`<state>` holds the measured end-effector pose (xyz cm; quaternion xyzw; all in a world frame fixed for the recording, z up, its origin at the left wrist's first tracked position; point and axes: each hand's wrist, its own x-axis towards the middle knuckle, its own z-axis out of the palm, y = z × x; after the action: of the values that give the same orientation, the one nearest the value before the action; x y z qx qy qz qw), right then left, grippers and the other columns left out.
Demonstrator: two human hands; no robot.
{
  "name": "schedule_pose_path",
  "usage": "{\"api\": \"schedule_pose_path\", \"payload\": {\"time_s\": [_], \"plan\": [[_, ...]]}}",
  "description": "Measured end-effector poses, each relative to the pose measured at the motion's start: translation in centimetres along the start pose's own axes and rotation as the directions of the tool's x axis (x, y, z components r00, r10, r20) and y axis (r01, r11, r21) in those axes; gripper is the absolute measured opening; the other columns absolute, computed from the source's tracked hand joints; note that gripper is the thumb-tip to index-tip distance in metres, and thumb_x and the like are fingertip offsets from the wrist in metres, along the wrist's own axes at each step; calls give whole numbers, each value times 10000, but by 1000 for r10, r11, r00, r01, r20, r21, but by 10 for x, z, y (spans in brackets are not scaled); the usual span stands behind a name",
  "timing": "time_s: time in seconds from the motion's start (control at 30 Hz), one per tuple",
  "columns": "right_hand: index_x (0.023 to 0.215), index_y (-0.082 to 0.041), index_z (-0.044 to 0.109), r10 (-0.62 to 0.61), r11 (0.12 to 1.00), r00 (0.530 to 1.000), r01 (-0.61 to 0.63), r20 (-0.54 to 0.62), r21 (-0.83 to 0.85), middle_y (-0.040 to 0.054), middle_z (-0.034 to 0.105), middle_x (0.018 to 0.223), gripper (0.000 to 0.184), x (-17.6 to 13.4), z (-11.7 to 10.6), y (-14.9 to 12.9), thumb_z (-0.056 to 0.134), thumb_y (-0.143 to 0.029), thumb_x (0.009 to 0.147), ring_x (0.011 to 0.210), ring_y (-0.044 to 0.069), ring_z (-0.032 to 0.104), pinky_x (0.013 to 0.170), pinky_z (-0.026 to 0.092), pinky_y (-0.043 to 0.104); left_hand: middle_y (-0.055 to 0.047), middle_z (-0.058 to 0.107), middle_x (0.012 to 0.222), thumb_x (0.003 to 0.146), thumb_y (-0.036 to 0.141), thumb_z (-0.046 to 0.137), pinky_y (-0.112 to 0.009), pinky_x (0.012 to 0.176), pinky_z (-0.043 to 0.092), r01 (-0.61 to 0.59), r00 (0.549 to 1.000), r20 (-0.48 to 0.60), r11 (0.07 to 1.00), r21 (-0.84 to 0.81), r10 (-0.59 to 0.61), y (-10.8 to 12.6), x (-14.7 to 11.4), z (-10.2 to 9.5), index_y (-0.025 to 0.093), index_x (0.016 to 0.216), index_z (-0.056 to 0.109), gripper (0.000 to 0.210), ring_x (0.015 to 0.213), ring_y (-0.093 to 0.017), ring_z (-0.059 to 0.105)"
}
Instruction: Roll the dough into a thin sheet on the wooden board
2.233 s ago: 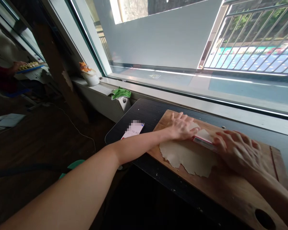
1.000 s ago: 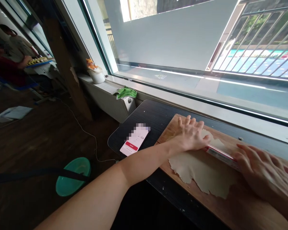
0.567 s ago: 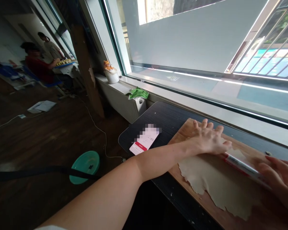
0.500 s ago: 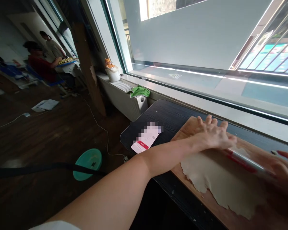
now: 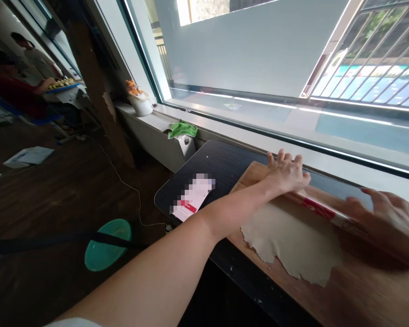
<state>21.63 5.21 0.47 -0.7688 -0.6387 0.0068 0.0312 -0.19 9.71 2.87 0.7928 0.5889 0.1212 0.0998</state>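
A thin, pale sheet of dough [image 5: 293, 240] with ragged edges lies on a wooden board [image 5: 243, 179]. Across its far side runs a slim rolling pin [image 5: 318, 210] with a red and white label and a shiny surface. My left hand [image 5: 288, 175] rests palm-down over the pin's left end, fingers spread and stretched toward the window. Over the right end is my right hand [image 5: 391, 218], somewhat blurred, its fingers reaching forward rather than wrapped round the pin. The pin's right end is hidden beneath it.
A phone [image 5: 194, 197] with a lit screen lies on the dark table [image 5: 225, 159], left of the board. Beyond stand a radiator [image 5: 177, 150] with a green cloth [image 5: 183, 130] and a white pot [image 5: 141, 104]. A green basin [image 5: 107, 254] sits on the floor. Two people are far left.
My view has turned right, so the surroundings shift left and more of my right hand shows. My left hand sits slightly nearer the board's far edge. Both hands stay over the rolling pin.
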Motion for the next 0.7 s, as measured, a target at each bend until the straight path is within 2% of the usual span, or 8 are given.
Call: {"api": "schedule_pose_path", "payload": {"time_s": [0.1,0.17,0.27,0.33,0.4,0.5,0.6,0.7], "plan": [[1505,-143,439,107,987,992,-115,74,116,233,371,1581,811,-2,-20,-15,212,-629,897,1449,429,333,1117,316,635,-160,499,1492,962,454,376,-594,1214,207,39,997,70,999,10,-40,3,2,-3,134,1425,462,569,1486,-321,275],[1457,-228,490,49,990,997,-56,57,127,178,401,1577,751,-18,-20,-14,211,-629,887,1462,387,327,1123,318,622,-159,467,1525,961,499,369,-613,1208,203,21,993,113,1000,-16,-19,3,-13,-3,147,1464,429,617,1490,-333,273],[1400,-307,530,-60,994,997,55,57,91,119,457,1546,694,-39,-14,-8,205,-623,874,1471,343,318,1138,308,597,-135,482,1519,956,541,365,-635,1203,194,-14,997,69,999,-30,16,1,-33,-1,183,1465,442,626,1481,-344,286],[1455,-267,492,-44,996,997,38,64,82,131,410,1576,711,-35,-15,-10,204,-592,892,1480,344,292,1159,278,581,-132,511,1492,964,511,369,-625,1201,210,-22,1000,-8,1000,-21,21,1,-28,1,175,1445,466,595,1474,-342,291],[1516,-190,433,50,994,995,-58,90,92,171,335,1612,730,-21,-20,-16,215,-556,923,1483,365,278,1169,257,576,-150,541,1458,977,447,363,-599,1200,236,-27,997,-67,999,-19,26,1,-13,1,135,1424,482,558,1466,-333,308],[1524,-122,419,101,991,991,-109,91,83,218,344,1597,713,-14,-25,-20,263,-525,957,1469,387,298,1156,283,580,-166,545,1454,974,405,388,-590,1202,244,-4,1000,-18,1000,-6,4,4,-2,0,113,1414,490,537,1460,-327,329],[1439,-189,531,-47,999,999,47,-2,18,166,454,1539,595,-39,-19,-14,254,-460,988,1433,335,379,1119,372,536,-132,518,1497,966,415,396,-618,1196,245,29,993,113,1000,11,-30,6,-21,1,183,1434,485,529,1474,-328,321],[1368,-224,590,-195,981,972,193,-128,-28,135,507,1496,543,-57,-10,-8,267,-444,992,1441,324,366,1133,362,528,-103,466,1549,963,425,393,-621,1210,213,-23,999,31,999,23,22,2,-33,5,213,1459,470,545,1496,-332,283]]}}
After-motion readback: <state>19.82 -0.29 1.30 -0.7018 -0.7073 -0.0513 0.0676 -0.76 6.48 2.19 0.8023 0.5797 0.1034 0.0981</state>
